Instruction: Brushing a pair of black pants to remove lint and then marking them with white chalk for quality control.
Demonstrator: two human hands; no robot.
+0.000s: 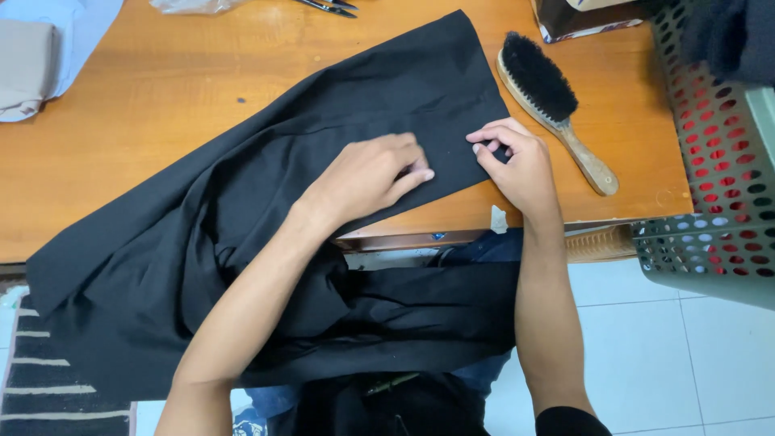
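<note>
nearest me, the black garment (266, 242) spills off the front edge of the wooden table (161, 121) and bunches over my lap, with blue denim showing under it. a striped mat (48, 379) lies on the tiled floor below the garment's lower left corner.

further up, the garment lies spread flat on the table, running diagonally toward its far side. my left hand (367, 173) rests palm down on the cloth near its right hem, fingers held close together and pressing the fabric flat. my right hand (517, 161) is just right of the left hand, at the garment's hem edge; its thumb and fingertips pinch the edge of the cloth, the other fingers curled in.

just right of the garment, a wooden-handled brush (549, 101) with black bristles lies on the table. right of the brush stands a perforated plastic basket (718, 178), green and red, holding dark cloth.

beyond the garment's far corner, black scissors (327, 6) lie at the table's far edge. far left of the garment sits folded pale blue and beige cloth (40, 48).
</note>
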